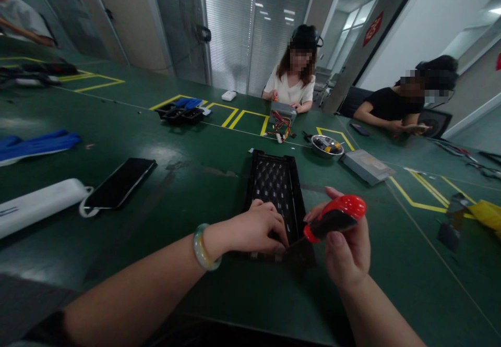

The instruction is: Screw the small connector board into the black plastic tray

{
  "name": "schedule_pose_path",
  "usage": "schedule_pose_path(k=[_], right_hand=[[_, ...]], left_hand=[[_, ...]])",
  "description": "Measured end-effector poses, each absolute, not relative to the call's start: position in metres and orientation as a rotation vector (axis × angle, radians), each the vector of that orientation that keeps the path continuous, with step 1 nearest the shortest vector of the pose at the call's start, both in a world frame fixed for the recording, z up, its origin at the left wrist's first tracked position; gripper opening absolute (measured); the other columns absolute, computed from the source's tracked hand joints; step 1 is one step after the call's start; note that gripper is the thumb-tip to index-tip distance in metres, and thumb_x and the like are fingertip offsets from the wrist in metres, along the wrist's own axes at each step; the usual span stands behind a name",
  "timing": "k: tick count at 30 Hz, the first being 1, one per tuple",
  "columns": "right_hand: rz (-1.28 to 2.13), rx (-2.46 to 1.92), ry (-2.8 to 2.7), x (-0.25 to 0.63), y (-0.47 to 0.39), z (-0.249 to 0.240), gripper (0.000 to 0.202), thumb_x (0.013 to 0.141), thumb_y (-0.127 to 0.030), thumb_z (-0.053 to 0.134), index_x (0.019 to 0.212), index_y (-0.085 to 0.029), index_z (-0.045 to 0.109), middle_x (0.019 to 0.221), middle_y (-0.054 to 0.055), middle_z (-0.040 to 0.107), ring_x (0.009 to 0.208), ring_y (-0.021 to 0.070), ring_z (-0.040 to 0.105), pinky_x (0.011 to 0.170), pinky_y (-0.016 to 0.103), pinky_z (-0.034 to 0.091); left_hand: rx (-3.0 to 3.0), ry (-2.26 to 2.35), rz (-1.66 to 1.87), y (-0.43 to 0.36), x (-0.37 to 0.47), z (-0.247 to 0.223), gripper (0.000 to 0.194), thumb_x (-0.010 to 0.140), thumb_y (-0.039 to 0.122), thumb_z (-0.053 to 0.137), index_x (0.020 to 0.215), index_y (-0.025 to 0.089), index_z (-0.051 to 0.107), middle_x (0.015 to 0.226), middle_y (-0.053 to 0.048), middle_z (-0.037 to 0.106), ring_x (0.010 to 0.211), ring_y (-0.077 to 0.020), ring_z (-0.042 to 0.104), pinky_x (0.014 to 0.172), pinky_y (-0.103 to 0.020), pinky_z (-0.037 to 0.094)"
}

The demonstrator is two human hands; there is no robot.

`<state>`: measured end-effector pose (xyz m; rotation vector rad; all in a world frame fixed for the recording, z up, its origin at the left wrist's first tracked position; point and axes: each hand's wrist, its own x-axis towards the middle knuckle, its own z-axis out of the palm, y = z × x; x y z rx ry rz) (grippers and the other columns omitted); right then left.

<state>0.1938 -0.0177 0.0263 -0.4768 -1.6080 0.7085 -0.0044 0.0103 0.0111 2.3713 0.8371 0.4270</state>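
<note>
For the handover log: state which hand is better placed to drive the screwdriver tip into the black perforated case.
Right. The right hand already grips the red-handled screwdriver, its tip angled down at the near end of the black perforated case. The left hand presses on that case, apparently steadying it.

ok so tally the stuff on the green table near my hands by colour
black: 2, the perforated case under the left hand and the phone
red: 1, the screwdriver held in the right hand
white: 1, the long pouch
blue: 1, the gloves
silver: 1, the bowl
total: 6
</note>
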Motion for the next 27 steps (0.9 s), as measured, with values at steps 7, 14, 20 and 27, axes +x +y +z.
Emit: schedule_pose_path(k=[7,14,20,27], right_hand=[[0.674,-0.592,-1.644,0.1991,-0.0196,0.0262,0.056,0.086,-0.022,0.070,0.139,-0.024,0.050,0.093,0.004,0.064,0.079,0.0170,0.061,0.068,0.030,0.051],[0.743,-0.557,-1.591,0.1958,-0.0209,0.0246,0.053,0.094,-0.025,0.061,0.145,-0.023,0.046,0.094,0.003,0.065,0.080,0.0151,0.061,0.073,0.031,0.052],[0.743,-0.561,-1.584,0.1943,-0.0210,0.0249,0.055,0.094,-0.025,0.061,0.146,-0.023,0.044,0.089,0.003,0.064,0.077,0.0150,0.061,0.071,0.031,0.052],[0.715,-0.574,-1.599,0.1953,-0.0212,0.0259,0.054,0.091,-0.025,0.066,0.142,-0.025,0.048,0.086,0.003,0.063,0.075,0.0169,0.061,0.065,0.030,0.053]], left_hand=[[2.376,0.860,0.400,0.0089,-0.0040,0.0121,0.013,0.084,0.040,0.074,0.093,0.032,0.078,0.100,0.007,0.075,0.105,-0.0196,0.050,0.094,-0.036,0.021],[2.364,0.880,0.384,0.0089,-0.0033,0.0135,0.011,0.084,0.041,0.075,0.091,0.033,0.078,0.099,0.008,0.074,0.105,-0.0194,0.051,0.094,-0.035,0.021],[2.373,0.858,0.424,0.0101,-0.0040,0.0098,0.012,0.083,0.042,0.075,0.091,0.033,0.077,0.098,0.009,0.075,0.105,-0.0192,0.051,0.094,-0.036,0.020],[2.365,0.863,0.422,0.0092,-0.0045,0.0111,0.011,0.083,0.041,0.075,0.091,0.033,0.078,0.097,0.008,0.074,0.104,-0.0186,0.051,0.095,-0.035,0.021]])
